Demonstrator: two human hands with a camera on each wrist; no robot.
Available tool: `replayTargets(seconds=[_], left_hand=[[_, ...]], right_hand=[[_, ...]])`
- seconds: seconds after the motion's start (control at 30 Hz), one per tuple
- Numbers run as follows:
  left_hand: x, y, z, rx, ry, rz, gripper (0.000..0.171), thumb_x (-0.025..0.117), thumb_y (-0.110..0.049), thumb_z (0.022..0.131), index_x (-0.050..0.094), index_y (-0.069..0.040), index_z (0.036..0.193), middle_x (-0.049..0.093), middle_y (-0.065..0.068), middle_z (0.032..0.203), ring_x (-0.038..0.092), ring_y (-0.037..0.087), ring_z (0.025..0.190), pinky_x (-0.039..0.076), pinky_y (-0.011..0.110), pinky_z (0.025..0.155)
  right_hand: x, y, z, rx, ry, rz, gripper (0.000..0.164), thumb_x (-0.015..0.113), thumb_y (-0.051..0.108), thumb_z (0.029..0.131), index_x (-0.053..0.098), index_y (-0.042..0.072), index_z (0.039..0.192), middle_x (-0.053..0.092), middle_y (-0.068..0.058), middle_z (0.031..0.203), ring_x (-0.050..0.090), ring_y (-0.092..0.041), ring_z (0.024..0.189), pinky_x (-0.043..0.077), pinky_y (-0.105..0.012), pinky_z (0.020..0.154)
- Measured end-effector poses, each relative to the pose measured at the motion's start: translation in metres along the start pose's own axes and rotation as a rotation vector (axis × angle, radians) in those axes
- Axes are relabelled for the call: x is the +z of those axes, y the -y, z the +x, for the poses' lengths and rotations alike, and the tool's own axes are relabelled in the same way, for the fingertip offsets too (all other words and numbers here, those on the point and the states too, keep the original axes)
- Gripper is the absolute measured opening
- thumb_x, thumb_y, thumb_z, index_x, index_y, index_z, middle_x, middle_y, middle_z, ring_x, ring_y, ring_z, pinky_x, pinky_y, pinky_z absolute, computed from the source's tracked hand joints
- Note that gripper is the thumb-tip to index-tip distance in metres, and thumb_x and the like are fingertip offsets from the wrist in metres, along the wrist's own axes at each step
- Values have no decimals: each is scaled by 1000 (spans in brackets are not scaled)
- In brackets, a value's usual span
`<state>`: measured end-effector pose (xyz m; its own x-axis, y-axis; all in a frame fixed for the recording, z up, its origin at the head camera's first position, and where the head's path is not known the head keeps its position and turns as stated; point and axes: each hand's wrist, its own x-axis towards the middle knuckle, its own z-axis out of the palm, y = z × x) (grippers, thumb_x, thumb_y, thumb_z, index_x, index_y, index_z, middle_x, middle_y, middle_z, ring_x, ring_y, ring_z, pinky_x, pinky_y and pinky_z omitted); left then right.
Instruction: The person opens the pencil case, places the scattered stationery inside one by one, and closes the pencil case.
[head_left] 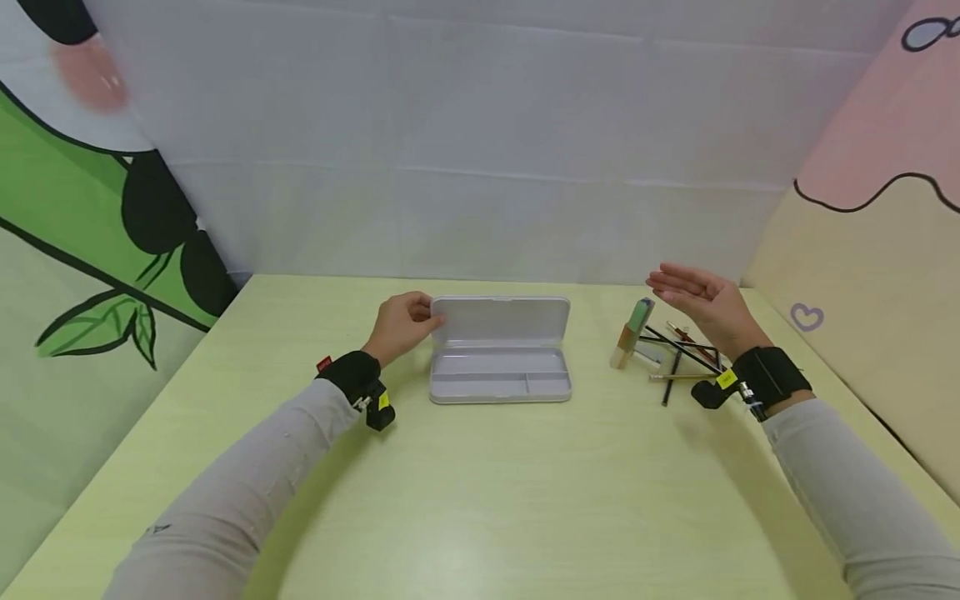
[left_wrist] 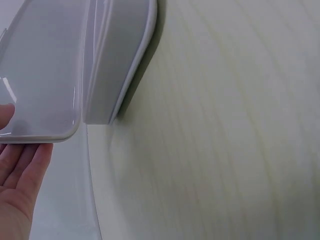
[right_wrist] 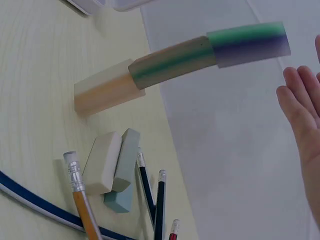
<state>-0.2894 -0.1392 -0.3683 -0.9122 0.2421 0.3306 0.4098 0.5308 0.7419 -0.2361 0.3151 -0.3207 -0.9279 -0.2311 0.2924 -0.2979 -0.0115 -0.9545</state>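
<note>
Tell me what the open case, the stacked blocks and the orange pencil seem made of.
Open case: probably hard plastic, glossy; its lid shows a bright reflected streak.
Stacked blocks: dull-surfaced, with plain and striped colors; rubber or wood, I cannot tell.
Orange pencil: likely painted wood; the ridged, shiny collar looks metal, the pale tip rubber.

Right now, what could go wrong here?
The stack of blocks, its pieces out of line, might topple, perhaps if the right hand brushes it. Falling blocks could scatter the loosely crossed pencils nearby. The lid, pinched by the left hand, might swing if jerked or released.
</note>
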Motion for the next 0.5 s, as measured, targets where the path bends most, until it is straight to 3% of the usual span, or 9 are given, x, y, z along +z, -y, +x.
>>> replayTargets(seconds=[0.27, 0.5], left_hand=[[0, 0, -3, -25, 16, -5, 25, 71, -17, 87, 65, 1, 104, 72, 23, 101, 70, 33, 95, 57, 42, 82], [-1, -1, -3, -29, 12, -7, 25, 71, -16, 86, 66, 1, 103, 72, 23, 100, 70, 34, 94, 57, 43, 82]], right_hand=[[-8, -19, -5, 79, 78, 5, 47, 51, 0, 97, 45, 8, 142, 68, 11, 124, 63, -1, 114, 51, -13, 94], [-8, -27, -2, 97, 142, -5, 42, 52, -5, 94, 57, 10, 134, 71, 10, 117, 65, -3, 111, 52, -17, 94]])
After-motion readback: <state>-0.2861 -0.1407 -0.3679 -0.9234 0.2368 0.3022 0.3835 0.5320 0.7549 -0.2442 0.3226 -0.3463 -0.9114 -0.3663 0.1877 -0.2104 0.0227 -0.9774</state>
